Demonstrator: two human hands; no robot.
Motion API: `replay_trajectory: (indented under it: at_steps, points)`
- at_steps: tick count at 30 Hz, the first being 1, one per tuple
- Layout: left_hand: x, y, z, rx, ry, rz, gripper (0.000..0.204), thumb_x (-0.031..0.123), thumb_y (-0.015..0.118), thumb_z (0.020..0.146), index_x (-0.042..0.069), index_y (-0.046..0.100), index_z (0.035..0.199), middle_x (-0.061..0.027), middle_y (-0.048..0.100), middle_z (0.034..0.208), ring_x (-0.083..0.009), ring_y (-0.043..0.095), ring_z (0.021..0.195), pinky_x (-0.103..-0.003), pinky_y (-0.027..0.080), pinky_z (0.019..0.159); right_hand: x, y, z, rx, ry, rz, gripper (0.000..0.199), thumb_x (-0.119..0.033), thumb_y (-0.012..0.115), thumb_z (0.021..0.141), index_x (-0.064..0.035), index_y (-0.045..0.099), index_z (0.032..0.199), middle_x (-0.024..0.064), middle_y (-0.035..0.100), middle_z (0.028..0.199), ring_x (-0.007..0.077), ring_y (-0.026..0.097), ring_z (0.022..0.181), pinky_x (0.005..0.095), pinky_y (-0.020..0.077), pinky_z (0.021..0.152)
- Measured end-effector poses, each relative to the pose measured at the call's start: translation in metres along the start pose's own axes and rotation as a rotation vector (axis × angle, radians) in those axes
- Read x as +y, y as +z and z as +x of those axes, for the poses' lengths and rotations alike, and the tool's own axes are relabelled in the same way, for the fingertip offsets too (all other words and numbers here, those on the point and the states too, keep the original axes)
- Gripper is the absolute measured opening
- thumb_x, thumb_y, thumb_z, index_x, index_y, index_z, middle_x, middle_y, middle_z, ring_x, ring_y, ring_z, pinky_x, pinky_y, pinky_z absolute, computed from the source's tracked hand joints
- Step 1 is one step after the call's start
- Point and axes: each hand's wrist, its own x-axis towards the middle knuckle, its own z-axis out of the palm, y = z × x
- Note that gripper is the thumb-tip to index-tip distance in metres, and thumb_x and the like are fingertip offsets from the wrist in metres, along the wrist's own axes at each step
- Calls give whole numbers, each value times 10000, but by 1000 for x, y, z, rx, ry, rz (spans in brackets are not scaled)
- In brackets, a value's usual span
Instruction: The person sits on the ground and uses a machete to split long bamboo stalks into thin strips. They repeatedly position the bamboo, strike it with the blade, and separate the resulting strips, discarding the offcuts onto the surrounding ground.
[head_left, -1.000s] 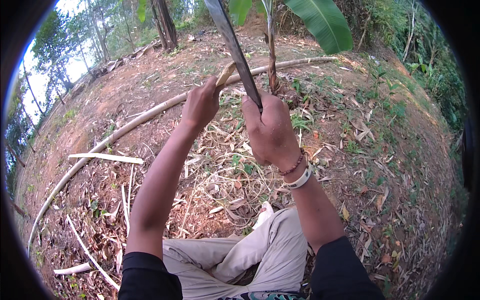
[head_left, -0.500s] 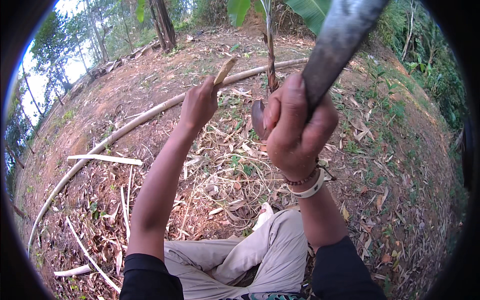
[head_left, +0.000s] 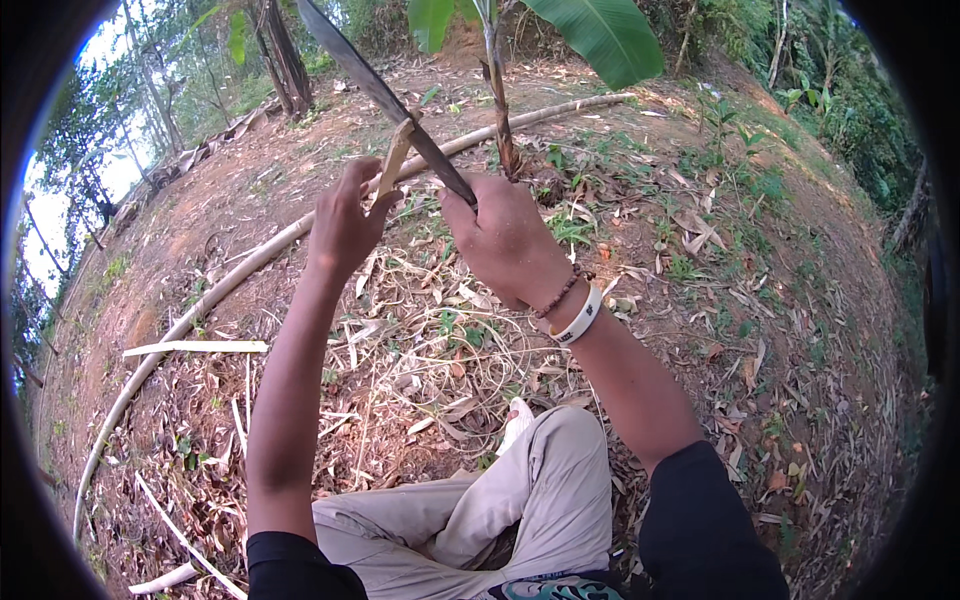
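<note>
My left hand (head_left: 345, 222) is closed around the lower end of a short, pale piece of split bamboo (head_left: 396, 160), which tilts up to the right. In my right hand (head_left: 510, 240) I grip a machete, its handle hidden inside the fist. The long dark machete blade (head_left: 365, 82) slants up and left, crossing the bamboo near its upper end; blade and bamboo appear to touch there. Both hands are out in front of me, side by side, above the littered ground.
A long bamboo pole (head_left: 240, 268) lies curved across the slope. Pale bamboo strips (head_left: 195, 347) lie at left, and tangled thin shavings (head_left: 470, 350) cover the middle ground. A young banana plant (head_left: 500, 110) stands ahead. My crossed legs (head_left: 540, 480) are at the bottom.
The machete has swung from the raised right side down and left, its blade now across the bamboo piece. My right hand moved left and lower; the view has shifted slightly.
</note>
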Motion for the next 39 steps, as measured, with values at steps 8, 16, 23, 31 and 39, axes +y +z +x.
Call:
replay_trajectory:
  at_steps: [8, 16, 23, 31, 39]
  points:
    - [22, 8, 6, 315, -110, 59, 214, 173, 631, 953, 80, 625, 760, 12, 575, 529, -49, 514, 452, -256, 395, 421, 46, -31, 10, 136, -64, -147, 289, -190, 523, 915, 26, 571, 729, 150, 571, 526, 311, 618, 501, 434, 491, 507]
    - [92, -12, 5, 398, 318, 97, 392, 85, 674, 885, 39, 591, 1266, -139, 621, 1234, -272, 625, 1044, -380, 537, 809, 31, -8, -8, 44, 80, 78, 298, -215, 568, 867, 62, 570, 758, 246, 593, 673, 355, 638, 665, 461, 491, 651]
    - [99, -28, -21, 427, 335, 166, 269, 5, 730, 824, -4, 683, 1088, -119, 672, 1002, -263, 665, 890, -354, 570, 708, 7, -6, -47, -321, 137, 258, 285, -235, 667, 826, 37, 603, 774, 193, 616, 686, 313, 634, 655, 407, 501, 635]
    - [92, -66, -71, 381, 264, 313, 195, -6, 734, 823, -49, 678, 1005, -138, 688, 927, -255, 681, 846, -345, 581, 687, 2, 44, -62, -245, 59, 217, 362, -305, 630, 903, 23, 602, 754, 184, 594, 631, 337, 603, 594, 429, 473, 608]
    - [86, -11, -88, 325, 122, 175, 208, 21, 713, 854, 2, 691, 1059, -125, 696, 1013, -237, 695, 891, -360, 599, 719, 77, 111, -53, -22, 244, 124, 240, -130, 566, 875, 35, 579, 701, 207, 580, 600, 370, 602, 578, 456, 476, 610]
